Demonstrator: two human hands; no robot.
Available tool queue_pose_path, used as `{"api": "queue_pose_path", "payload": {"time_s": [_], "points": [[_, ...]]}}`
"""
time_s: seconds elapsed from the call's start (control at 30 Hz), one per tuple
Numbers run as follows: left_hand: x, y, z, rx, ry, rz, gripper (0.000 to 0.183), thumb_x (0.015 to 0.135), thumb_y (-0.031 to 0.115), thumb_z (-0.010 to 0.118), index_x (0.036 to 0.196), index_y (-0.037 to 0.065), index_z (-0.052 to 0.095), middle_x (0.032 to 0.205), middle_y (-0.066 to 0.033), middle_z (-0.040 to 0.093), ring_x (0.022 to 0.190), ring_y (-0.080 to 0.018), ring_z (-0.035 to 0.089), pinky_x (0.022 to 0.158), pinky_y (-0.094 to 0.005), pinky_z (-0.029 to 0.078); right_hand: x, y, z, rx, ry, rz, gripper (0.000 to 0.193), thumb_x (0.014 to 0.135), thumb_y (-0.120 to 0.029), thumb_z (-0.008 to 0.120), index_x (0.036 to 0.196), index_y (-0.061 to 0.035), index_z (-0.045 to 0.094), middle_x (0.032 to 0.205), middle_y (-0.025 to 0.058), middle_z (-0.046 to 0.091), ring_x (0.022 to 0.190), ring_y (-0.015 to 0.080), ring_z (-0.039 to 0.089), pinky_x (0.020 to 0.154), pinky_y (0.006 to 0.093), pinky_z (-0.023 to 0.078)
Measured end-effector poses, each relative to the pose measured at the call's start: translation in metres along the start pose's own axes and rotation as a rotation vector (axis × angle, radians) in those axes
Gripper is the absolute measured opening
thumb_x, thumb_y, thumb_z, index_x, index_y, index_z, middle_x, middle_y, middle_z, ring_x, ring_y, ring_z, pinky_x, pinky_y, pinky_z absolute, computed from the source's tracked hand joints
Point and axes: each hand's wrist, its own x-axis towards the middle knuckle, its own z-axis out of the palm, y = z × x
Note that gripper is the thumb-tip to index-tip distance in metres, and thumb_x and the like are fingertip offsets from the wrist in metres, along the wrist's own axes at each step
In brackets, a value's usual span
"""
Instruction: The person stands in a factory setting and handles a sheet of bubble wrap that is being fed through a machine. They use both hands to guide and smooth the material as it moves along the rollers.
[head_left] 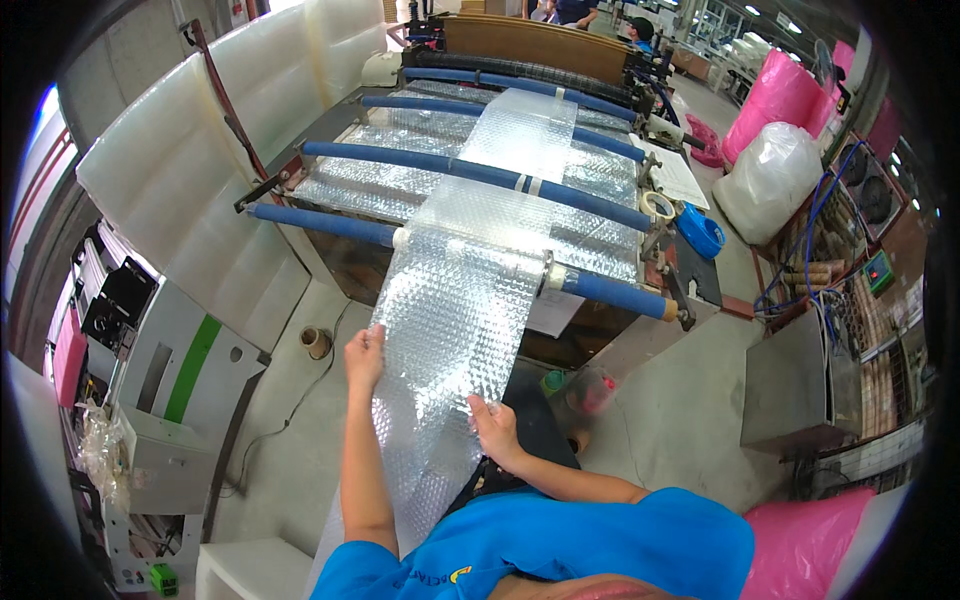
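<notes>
A long clear strip of bubble wrap [450, 300] runs from the machine over the blue rollers [400, 160] and down toward my body. My left hand [364, 358] is closed on the strip's left edge. On the opposite edge, a little nearer to me, my right hand [494, 428] pinches the film between thumb and fingers. The strip hangs between both hands and passes down beside my left forearm. Where it leaves the machine, it crosses the front roller [610, 294], between a pale collar on the left and a metal one on the right.
Large white foam sheets [180, 160] lean at the left. A tape roll [657, 206] and a blue tape dispenser [701, 232] lie at the machine's right. Farther right are a filled clear bag [768, 180], pink rolls [778, 100] and a metal cabinet [795, 395]. A cable [283, 428] crosses the floor.
</notes>
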Motion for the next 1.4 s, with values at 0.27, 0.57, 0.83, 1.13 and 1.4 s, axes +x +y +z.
{"api": "queue_pose_path", "payload": {"time_s": [0.27,0.57,0.83,1.13,1.4], "points": [[-0.001,-0.021,0.062,0.392,0.170,0.030,0.037,0.086,0.042,0.036,0.081,0.007,0.049,0.068,-0.0208,0.056,0.067,-0.0413,0.053,0.056,-0.0488,0.038,0.074,0.078,-0.035,-0.509,0.156,-0.162,0.037,0.083,-0.037,0.049,0.074,-0.0016,0.058,0.051,0.0063,0.051,0.048,0.0131,0.051,0.047,0.0287,0.039],[0.006,-0.042,0.075,0.275,0.188,0.122,0.040,0.086,0.045,0.035,0.083,0.007,0.049,0.070,-0.0190,0.057,0.068,-0.0409,0.053,0.056,-0.0486,0.038,0.083,0.093,-0.039,-0.566,0.192,-0.073,0.047,0.080,-0.048,0.047,0.076,-0.0036,0.061,0.064,0.0200,0.057,0.068,0.0369,0.057,0.059,0.0413,0.043],[0.005,-0.043,0.074,0.260,0.151,0.089,0.042,0.086,0.046,0.034,0.082,0.007,0.049,0.072,-0.0190,0.057,0.069,-0.0408,0.053,0.057,-0.0474,0.039,0.082,0.090,-0.038,-0.520,0.210,-0.092,0.052,0.079,-0.049,0.048,0.066,0.0005,0.059,0.060,0.0209,0.055,0.063,0.0371,0.056,0.056,0.0413,0.042],[0.005,-0.043,0.075,0.235,0.189,0.112,0.043,0.086,0.046,0.035,0.080,0.004,0.047,0.069,-0.0209,0.055,0.067,-0.0422,0.051,0.056,-0.0477,0.036,0.079,0.083,-0.037,-0.525,0.198,-0.122,0.044,0.080,-0.046,0.048,0.074,-0.0041,0.061,0.058,0.0149,0.056,0.058,0.0305,0.058,0.053,0.0374,0.043],[0.005,-0.042,0.074,0.261,0.156,0.076,0.044,0.085,0.048,0.033,0.083,0.007,0.048,0.071,-0.0210,0.056,0.069,-0.0427,0.052,0.058,-0.0490,0.037,0.077,0.080,-0.037,-0.532,0.174,-0.151,0.040,0.081,-0.044,0.047,0.083,-0.0073,0.062,0.061,0.0135,0.058,0.059,0.0297,0.058,0.053,0.0354,0.043]]}}
